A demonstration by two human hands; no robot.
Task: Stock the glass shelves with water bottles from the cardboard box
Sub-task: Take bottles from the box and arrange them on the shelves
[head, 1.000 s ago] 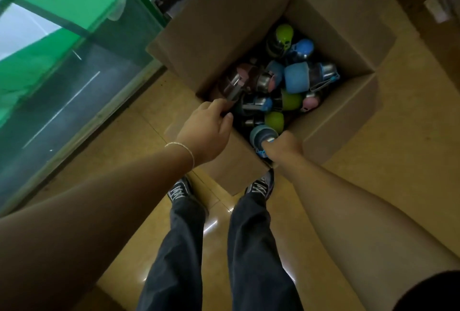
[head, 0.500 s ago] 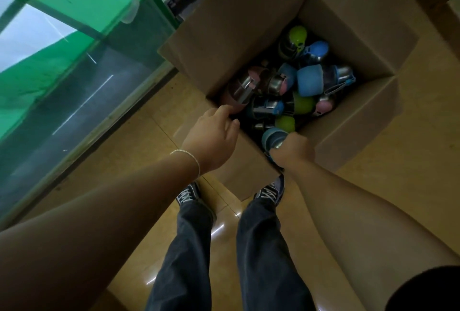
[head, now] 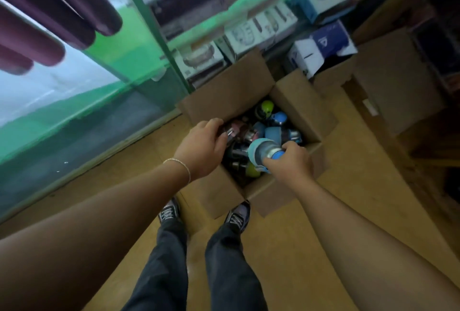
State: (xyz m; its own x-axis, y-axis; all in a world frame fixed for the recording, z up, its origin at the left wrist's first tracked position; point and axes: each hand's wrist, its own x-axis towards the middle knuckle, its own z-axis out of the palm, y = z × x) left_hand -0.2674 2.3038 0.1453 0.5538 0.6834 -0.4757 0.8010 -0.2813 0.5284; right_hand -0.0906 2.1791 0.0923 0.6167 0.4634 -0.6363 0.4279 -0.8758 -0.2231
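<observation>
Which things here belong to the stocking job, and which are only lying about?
Job:
- cardboard box
- blue bottle, held by right hand
- pink bottle, gripped by left hand
- green bottle
- glass shelf

Lying about:
- boxed goods
- purple bottles, already shelved
- second carton

You are standing in a shop's stock aisle: boxed goods (head: pixel 263 25) in printed retail packaging are sitting in rows on green-lit glass shelves (head: pixel 139 44), and an open cardboard box (head: pixel 224 94) of colourful water bottles (head: pixel 276 134) is resting on the tan floor (head: pixel 311 248) beside other cartons (head: pixel 393 81).
</observation>
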